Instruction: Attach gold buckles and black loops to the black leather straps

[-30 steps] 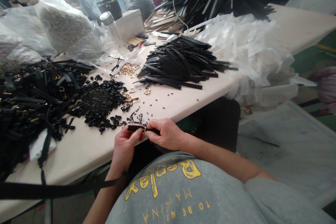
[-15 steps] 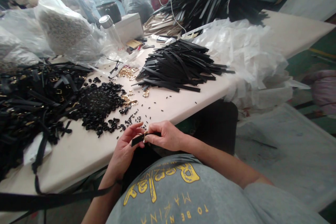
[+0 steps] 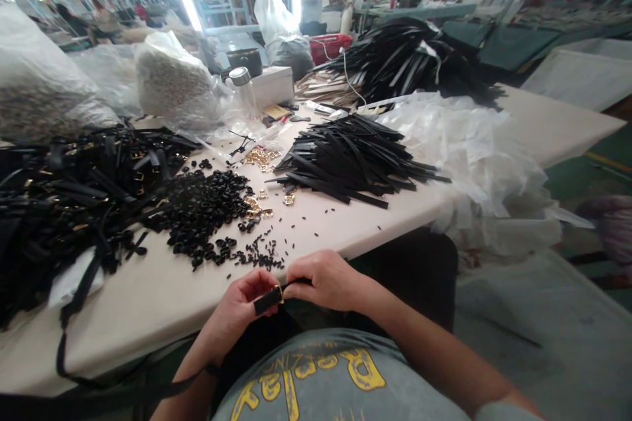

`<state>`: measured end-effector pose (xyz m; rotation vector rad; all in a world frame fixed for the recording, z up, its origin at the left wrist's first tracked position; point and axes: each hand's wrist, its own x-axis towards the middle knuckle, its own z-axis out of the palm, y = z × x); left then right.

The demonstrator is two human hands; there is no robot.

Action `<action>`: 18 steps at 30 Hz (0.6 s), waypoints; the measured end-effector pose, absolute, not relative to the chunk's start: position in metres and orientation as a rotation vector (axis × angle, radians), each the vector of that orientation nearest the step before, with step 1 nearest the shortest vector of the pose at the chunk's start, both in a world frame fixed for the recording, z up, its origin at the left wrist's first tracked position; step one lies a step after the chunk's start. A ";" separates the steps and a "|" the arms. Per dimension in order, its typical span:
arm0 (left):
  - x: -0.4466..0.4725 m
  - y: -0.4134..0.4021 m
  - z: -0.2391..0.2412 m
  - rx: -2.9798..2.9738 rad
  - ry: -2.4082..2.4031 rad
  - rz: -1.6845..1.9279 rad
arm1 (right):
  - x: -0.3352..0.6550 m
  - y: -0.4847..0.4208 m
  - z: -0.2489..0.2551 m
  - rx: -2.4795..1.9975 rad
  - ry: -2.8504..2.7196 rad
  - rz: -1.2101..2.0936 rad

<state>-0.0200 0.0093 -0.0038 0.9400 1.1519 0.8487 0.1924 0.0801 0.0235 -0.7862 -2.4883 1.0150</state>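
Observation:
At the table's near edge, my left hand [image 3: 241, 299] is closed on the end of a short black strap [image 3: 266, 302]. My right hand [image 3: 323, 281] pinches the same strap on the other side of a gold buckle [image 3: 281, 294], which sits around the strap between my hands. Beyond my fingers lie small black pieces [image 3: 259, 251] scattered on the tabletop. A heap of black loops [image 3: 205, 214] is to their left, with loose gold buckles [image 3: 261, 156] behind it. The strap's far end is hidden by my right hand.
A pile of black straps [image 3: 350, 158] lies mid-table. Straps with buckles [image 3: 74, 177] are heaped at left. Behind stand filled plastic bags [image 3: 172, 75], a lidded bottle [image 3: 241, 89] and a red basket [image 3: 330, 46]. White sheeting [image 3: 474, 145] hangs over the right edge.
The view has tilted up, so everything sits lower in the picture. Both hands stay on the strap; my left fingers have closed in around it near the buckle.

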 end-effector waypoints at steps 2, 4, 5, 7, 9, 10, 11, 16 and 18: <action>-0.019 0.012 -0.003 0.956 1.179 0.823 | 0.190 0.088 0.026 -0.699 -2.553 0.780; -0.016 0.017 -0.004 0.934 1.195 0.868 | 0.186 0.095 0.028 -0.637 -2.522 0.598; -0.015 0.019 -0.006 0.890 1.196 0.921 | 0.184 0.097 0.028 -0.626 -2.470 0.525; -0.012 0.024 -0.009 0.738 1.186 1.059 | 0.179 0.096 0.025 -0.655 -2.322 0.435; -0.010 0.027 -0.011 0.575 1.172 1.170 | 0.175 0.091 0.020 -0.758 -2.192 0.451; -0.009 0.028 -0.011 0.523 1.168 1.206 | 0.174 0.087 0.016 -0.816 -2.161 0.510; -0.008 0.028 -0.011 0.501 1.171 1.229 | 0.172 0.083 0.012 -0.866 -2.153 0.593; -0.005 0.024 -0.011 0.692 1.233 1.181 | 0.164 0.070 -0.004 -0.953 -2.019 1.052; -0.003 0.022 -0.010 0.753 1.248 1.180 | 0.161 0.070 -0.007 -0.920 -1.863 1.181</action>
